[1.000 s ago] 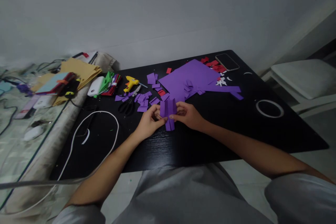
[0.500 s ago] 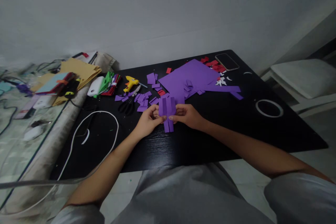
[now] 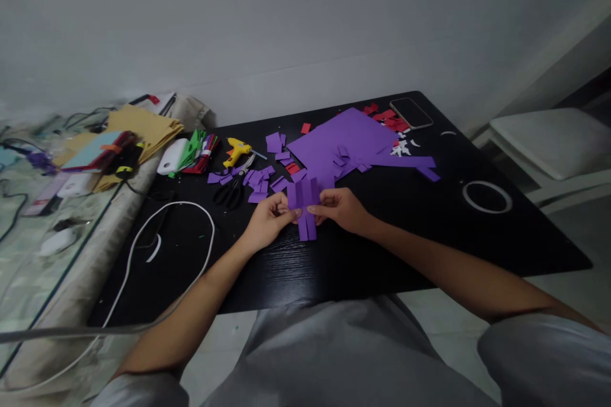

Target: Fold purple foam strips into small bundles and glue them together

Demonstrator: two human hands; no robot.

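Observation:
Between my two hands is a folded piece of purple paper (image 3: 305,194), with flaps standing up and two narrow strips pointing towards me. My left hand (image 3: 271,219) pinches its left edge, thumb on top and fingers curled beneath. From the other side my right hand (image 3: 342,210) grips the right edge the same way, its thumb near the middle. The paper is held over the near part of the black table (image 3: 277,273). Just beyond it lies a large purple sheet (image 3: 351,133), with small purple cut pieces (image 3: 260,183) to its left.
Scissors (image 3: 233,189) and a yellow glue gun (image 3: 236,151) lie left of the scraps. A phone (image 3: 411,112) rests at the far right by red scraps (image 3: 389,117). A white cable (image 3: 210,238) loops over the left side. A white ring (image 3: 487,197) lies right.
The purple paper stays in both hands, with its flaps shifted very slightly. The whole view has moved a little; nothing else differs.

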